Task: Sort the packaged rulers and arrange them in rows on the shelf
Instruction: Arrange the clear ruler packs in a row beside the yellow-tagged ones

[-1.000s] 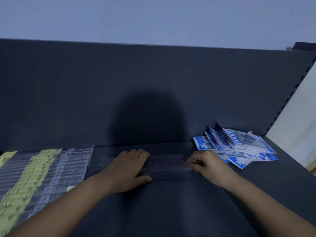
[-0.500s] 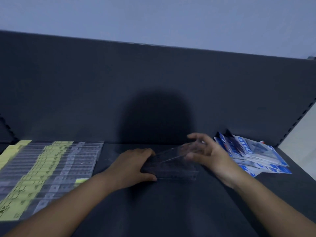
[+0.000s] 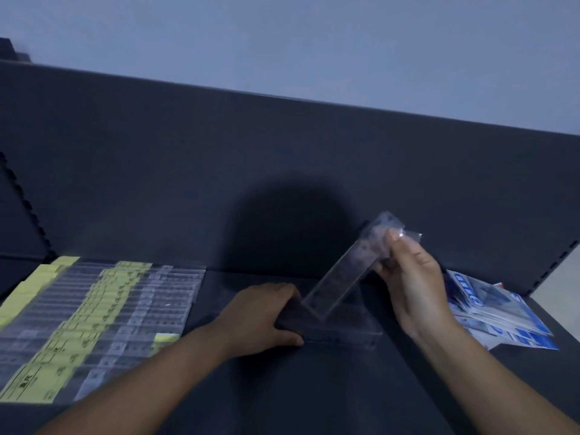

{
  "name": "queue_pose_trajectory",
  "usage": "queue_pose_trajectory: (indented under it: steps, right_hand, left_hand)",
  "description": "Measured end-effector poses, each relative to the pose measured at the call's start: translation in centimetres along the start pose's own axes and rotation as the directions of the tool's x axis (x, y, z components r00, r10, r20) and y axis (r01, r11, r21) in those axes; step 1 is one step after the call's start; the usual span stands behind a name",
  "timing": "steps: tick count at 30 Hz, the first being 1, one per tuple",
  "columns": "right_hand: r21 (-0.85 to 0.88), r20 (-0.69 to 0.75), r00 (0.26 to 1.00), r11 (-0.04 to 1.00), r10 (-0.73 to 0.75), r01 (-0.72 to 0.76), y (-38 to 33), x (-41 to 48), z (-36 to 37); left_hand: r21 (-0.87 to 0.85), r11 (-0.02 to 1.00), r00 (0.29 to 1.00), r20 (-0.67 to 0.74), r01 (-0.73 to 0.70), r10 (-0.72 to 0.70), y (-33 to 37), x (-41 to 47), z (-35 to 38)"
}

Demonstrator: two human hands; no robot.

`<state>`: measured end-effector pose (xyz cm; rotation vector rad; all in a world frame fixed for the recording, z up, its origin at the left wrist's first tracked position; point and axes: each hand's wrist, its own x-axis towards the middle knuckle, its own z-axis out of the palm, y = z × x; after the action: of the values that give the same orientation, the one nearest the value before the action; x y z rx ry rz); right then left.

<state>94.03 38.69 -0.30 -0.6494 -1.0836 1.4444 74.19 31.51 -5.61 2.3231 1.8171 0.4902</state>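
A second ago both hands lay flat on the clear stack (image 3: 339,328) in the middle of the shelf (image 3: 314,387); now the right hand (image 3: 411,277) has peeled one ruler (image 3: 342,274) off the top and tipped it up — its low end just above the stack, its high end pinched in a closed grip between thumb and fingers. The left hand (image 3: 266,315) stays curled over the stack's left end, pressing it down. Left of the stack lies the finished row (image 3: 94,315) of yellow-labelled packs; right of it, a loose blue pile (image 3: 499,312). So sorting has restarted — likely this ruler goes to a row.
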Motion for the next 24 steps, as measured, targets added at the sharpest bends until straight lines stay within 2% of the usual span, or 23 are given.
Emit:
queue_pose_trajectory:
  steps: [2,4,7,10,12,16,19,21,22,23,24]
  right_hand:
    - [0.007,-0.049,0.997,0.999,0.054,-0.053,1.2,-0.4,0.9]
    - [-0.061,-0.04,0.994,0.993,0.103,-0.105,2.6,-1.1,1.7]
    - [-0.192,0.138,0.976,0.971,0.171,-0.143,4.1,-2.1,2.2]
    - [-0.53,0.317,0.93,0.848,0.187,0.01,5.4,-2.8,2.3]
    - [-0.589,0.283,0.945,0.807,0.165,0.036,5.7,-2.6,2.6]
    - [-0.441,0.1,0.989,0.896,0.112,-0.057,4.1,-1.1,3.1]
    - [-0.236,-0.032,0.999,0.972,-0.015,0.007,0.5,1.0,3.4]
    - [-0.273,-0.057,0.974,0.942,-0.22,0.196,-2.4,2.3,3.8]
    - [-0.34,-0.027,0.934,0.882,-0.356,0.326,-3.4,2.7,4.2]
    - [-0.442,0.047,0.869,0.77,-0.492,0.46,-3.8,2.9,4.5]
    - [-0.56,0.175,0.787,0.597,-0.592,0.574,-3.6,3.1,4.9]
  left_hand:
    - [0.02,1.0,1.0,-0.003,-0.009,0.009,0.0,0.0,0.0]
    - [0.062,0.998,1.0,-0.01,-0.029,0.03,0.0,0.1,0.1]
    - [0.082,0.995,0.998,-0.013,-0.053,0.054,0.0,0.1,0.3]
    - [0.046,0.997,0.998,-0.014,-0.068,0.068,-0.1,-0.1,0.5]
    - [0.048,0.996,0.997,-0.023,-0.071,0.072,-0.1,-0.2,0.6]
    - [0.094,0.993,0.998,-0.012,-0.067,0.069,0.0,-0.2,0.3]
    - [0.053,0.997,0.998,-0.021,-0.061,0.063,-0.1,-0.1,0.4]
    - [0.072,0.995,0.997,-0.03,-0.066,0.068,0.0,-0.2,0.2]
    - [0.1,0.993,0.997,-0.027,-0.068,0.071,0.1,-0.3,0.2]
    - [0.127,0.989,0.997,-0.027,-0.073,0.077,0.2,-0.3,0.2]
    - [0.149,0.986,0.997,-0.026,-0.07,0.075,0.2,-0.4,0.2]
